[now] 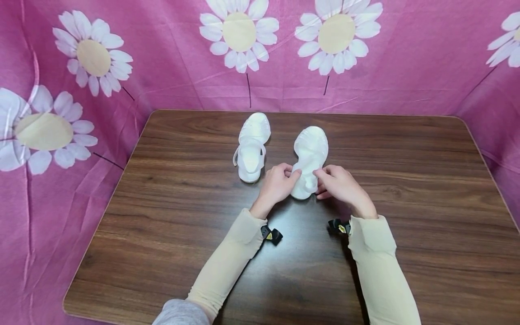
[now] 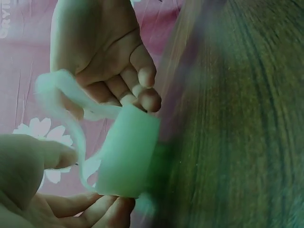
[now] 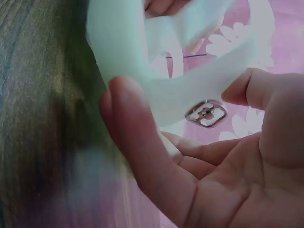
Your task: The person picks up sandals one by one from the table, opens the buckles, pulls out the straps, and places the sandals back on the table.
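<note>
A white sandal (image 1: 310, 143) lies on the table, its toe pointing away from me and its heel toward me. My left hand (image 1: 278, 184) holds its left side near the heel, thumb on the strap and fingers low on the side. On the opposite side my right hand (image 1: 343, 186) has its thumb at the strap's edge and its fingers against the heel's outer side. A small metal buckle (image 3: 207, 114) shows near the right thumb in the right wrist view. The white heel (image 2: 128, 154) stands between both hands in the left wrist view.
A second white sandal (image 1: 254, 128) sits to the left, with its ankle strap looped round. Both rest on a brown wood-grain table (image 1: 170, 216). Pink cloth (image 1: 170, 58) with large white daisies hangs behind and at the sides.
</note>
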